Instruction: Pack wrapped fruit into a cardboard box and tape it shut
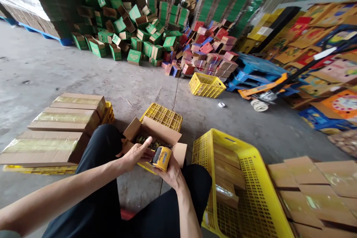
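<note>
An open cardboard box [156,134] with dark round items inside rests on an upturned yellow crate [164,116] between my knees. My right hand [170,173] is wrapped round a yellow tape dispenser [161,158] at the box's near edge. My left hand [136,154] lies on the box's near flap with its fingers stretched toward the dispenser, touching it.
Taped cardboard boxes [64,119] are stacked at my left and more lie at lower right [315,189]. A yellow crate [237,189] holding boxes stands at my right. Another yellow crate [206,84], a tape roll [221,104], a pallet jack [264,93] and heaps of green and red cartons lie beyond.
</note>
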`<state>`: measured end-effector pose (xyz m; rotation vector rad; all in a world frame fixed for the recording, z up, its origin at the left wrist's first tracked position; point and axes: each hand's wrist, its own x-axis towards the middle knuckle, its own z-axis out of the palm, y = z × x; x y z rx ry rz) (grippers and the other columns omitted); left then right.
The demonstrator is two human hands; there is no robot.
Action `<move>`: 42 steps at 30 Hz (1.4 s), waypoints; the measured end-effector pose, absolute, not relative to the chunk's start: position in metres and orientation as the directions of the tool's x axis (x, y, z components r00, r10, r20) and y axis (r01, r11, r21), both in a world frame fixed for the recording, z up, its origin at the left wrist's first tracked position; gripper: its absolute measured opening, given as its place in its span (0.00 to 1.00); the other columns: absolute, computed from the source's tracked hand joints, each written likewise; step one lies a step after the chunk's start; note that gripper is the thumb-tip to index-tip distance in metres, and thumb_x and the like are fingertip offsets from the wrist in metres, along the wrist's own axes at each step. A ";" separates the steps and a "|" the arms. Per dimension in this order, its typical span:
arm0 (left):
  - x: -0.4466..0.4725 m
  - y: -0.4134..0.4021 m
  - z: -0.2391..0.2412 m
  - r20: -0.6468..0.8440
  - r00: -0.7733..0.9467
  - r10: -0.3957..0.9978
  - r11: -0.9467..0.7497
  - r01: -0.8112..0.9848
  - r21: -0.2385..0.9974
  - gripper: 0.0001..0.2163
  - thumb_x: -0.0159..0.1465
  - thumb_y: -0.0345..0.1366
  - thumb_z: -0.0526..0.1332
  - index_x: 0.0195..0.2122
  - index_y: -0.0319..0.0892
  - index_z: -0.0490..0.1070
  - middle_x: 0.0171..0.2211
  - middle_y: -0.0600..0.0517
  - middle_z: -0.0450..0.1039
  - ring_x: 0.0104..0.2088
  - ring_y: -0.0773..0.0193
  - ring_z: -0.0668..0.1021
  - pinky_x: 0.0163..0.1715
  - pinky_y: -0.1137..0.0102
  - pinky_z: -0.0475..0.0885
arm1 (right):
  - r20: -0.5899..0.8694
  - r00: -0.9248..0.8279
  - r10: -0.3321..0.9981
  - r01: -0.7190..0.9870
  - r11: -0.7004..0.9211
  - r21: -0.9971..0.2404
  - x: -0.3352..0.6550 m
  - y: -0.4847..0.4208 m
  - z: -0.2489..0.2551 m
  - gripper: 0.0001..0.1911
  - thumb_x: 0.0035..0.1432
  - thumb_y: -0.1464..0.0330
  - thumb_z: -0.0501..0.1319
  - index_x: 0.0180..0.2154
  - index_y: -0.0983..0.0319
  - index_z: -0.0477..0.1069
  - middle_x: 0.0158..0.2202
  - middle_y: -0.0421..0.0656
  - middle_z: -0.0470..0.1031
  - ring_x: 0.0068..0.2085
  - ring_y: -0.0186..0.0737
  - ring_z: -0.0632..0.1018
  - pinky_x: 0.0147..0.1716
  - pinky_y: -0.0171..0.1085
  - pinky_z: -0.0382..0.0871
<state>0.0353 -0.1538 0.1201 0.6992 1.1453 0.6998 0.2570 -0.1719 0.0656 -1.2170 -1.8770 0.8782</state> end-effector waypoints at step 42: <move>0.038 -0.144 0.118 -0.416 0.226 0.881 0.430 -0.011 0.903 0.27 0.43 0.58 0.80 0.31 0.38 0.83 0.27 0.50 0.79 0.30 0.61 0.78 0.37 0.66 0.75 | 0.059 -0.240 0.969 0.235 0.117 -0.965 0.258 -0.181 0.100 0.24 0.55 0.59 0.74 0.49 0.58 0.69 0.41 0.45 0.82 0.42 0.51 0.85 0.41 0.46 0.84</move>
